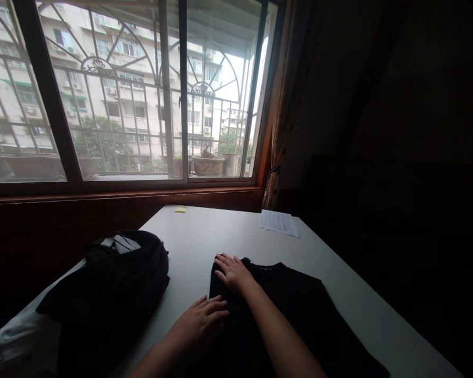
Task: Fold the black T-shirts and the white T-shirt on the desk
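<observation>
A black shirt (295, 310) lies spread on the white table (205, 231), its neckline toward the far side. Flat on its far left corner rests my right hand (233, 272), fingers stretched out and slightly apart. My left hand (201, 320) is lower down at the shirt's left edge, with extended fingers over the black cloth; whether they press on it I cannot tell. Neither hand grips anything visible. The lower part of the shirt runs out of view beneath my forearms.
To the left, a heap of dark clothing (114, 278) with white pieces sits at the table's edge. Printed sheets (279, 223) lie at the far right corner, and a yellow sticky note (181, 209) at the far left. Beyond stand a barred window (122, 94) and a tied curtain (278, 142).
</observation>
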